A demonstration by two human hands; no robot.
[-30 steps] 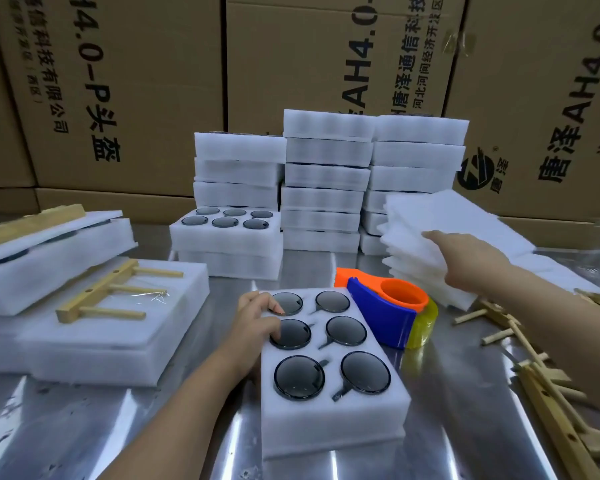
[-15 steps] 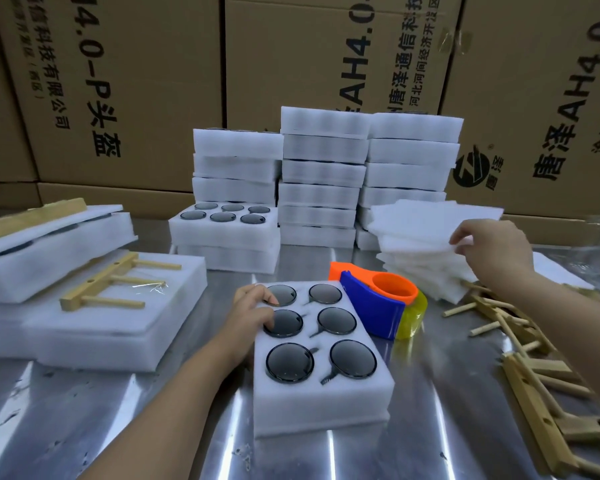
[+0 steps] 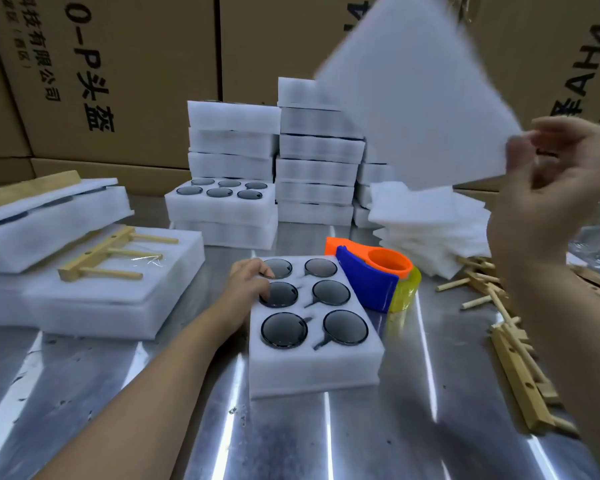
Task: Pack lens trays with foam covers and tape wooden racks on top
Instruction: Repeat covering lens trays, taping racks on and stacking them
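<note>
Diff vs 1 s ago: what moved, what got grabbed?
The right hand, flat on the foam sheet pile a second ago, pinched the top foam cover and lifted it up off the pile. The cover now hangs tilted in the air, blurred by motion. The left hand stayed resting on the lens tray at its far left corner. Tray, tape dispenser and wooden racks kept their places.

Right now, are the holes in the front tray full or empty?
Full: each of the six holes in the front tray shows a dark round lens.
</note>
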